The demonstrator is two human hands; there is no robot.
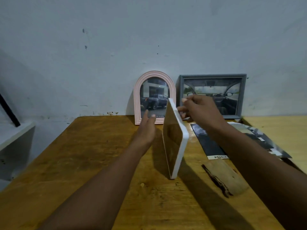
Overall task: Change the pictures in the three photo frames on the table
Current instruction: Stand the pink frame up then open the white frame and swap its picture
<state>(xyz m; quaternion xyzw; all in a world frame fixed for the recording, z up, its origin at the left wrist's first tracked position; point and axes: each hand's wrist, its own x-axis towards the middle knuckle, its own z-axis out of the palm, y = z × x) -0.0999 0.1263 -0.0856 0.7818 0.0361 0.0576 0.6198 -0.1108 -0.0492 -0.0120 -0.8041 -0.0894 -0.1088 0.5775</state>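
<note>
A white rectangular photo frame [177, 143] stands on its edge on the wooden table [93, 163], seen almost edge-on, its brown back facing left. My right hand [199, 108] holds its upper far corner from the right. My left hand [147, 128] hovers just left of the frame, fingers apart, holding nothing. A pink arched frame [137, 97] with a dark pickup picture leans on the wall behind. To its right, a grey rectangular frame [242, 90] shows a car interior.
Loose car pictures [209, 146] lie on the table under my right forearm. A brown backing board [227, 176] lies nearer to me. A second, lighter table [282, 130] adjoins on the right. A white ledge [15, 136] sits at the left.
</note>
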